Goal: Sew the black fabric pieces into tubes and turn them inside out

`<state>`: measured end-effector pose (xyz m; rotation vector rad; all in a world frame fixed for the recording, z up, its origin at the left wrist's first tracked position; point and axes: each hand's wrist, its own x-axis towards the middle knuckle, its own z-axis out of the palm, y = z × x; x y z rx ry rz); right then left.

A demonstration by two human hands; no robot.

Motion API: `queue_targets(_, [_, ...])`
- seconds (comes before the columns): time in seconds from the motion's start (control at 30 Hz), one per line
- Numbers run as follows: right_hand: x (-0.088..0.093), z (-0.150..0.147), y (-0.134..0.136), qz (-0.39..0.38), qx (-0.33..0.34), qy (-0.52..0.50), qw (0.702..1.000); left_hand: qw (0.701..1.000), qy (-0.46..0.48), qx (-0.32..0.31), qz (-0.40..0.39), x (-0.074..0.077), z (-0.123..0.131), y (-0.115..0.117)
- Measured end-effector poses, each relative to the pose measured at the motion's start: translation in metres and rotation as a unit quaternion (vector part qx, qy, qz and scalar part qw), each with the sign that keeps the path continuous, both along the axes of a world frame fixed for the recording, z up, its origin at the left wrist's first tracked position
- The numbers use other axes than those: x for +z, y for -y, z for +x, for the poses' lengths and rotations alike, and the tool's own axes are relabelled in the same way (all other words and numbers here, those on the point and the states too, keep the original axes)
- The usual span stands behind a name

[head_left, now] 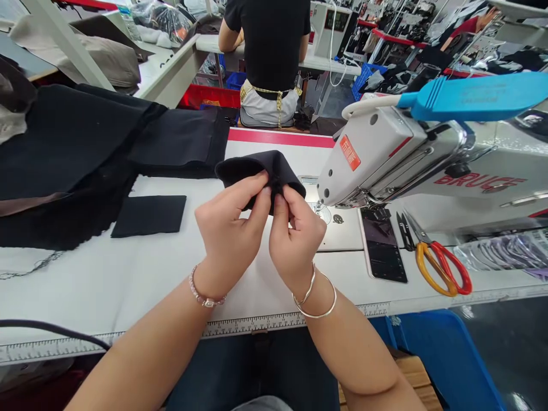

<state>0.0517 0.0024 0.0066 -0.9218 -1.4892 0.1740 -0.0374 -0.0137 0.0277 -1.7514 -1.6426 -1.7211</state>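
Two black cloth pieces, a large black length (64,154) and a small flat panel (149,216), lay on the table (107,291) left of the left hand (229,231); that hand and the right hand (295,234) pinched a folded black fabric piece (261,165) between fingertips and thumbs, not yet under the sewing machine (368,160) just right of them, with red-and-yellow scissors (443,268) beyond

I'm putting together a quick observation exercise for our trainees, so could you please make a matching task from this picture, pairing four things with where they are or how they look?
Column one:
1. The beaded bracelet
2. The thin metal bangles
3. The large scissors
4. The folded black fabric piece

Column two:
A. Red and yellow handles
B. Around the right wrist
C. Pinched between the left hand and right hand
D. Around the left wrist

Pairs: 1-D, 2-B, 3-A, 4-C
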Motion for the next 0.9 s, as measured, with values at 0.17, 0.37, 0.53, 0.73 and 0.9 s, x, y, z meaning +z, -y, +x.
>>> queue_targets(0.17, [0.0,-0.001,0.0,0.052,-0.014,0.007,0.999,0.999,-0.038,-0.01,0.012,0.001,0.001,0.0])
queue_targets(0.37, [-0.004,0.0,-0.001,0.055,0.0,0.034,0.998,0.999,-0.047,-0.011,-0.009,0.001,0.001,0.001])
queue_targets(0.53, [-0.001,-0.001,-0.003,0.071,-0.014,0.065,0.995,0.998,-0.036,-0.04,-0.014,0.006,0.0,0.001])
queue_targets(0.73, [0.012,-0.004,0.003,0.076,0.011,0.118,0.99,0.995,0.073,-0.047,-0.043,0.021,-0.002,0.006])
queue_targets(0.9, [0.008,-0.004,0.002,0.02,-0.017,0.191,0.981,0.98,0.155,-0.04,-0.12,0.011,-0.008,0.004])
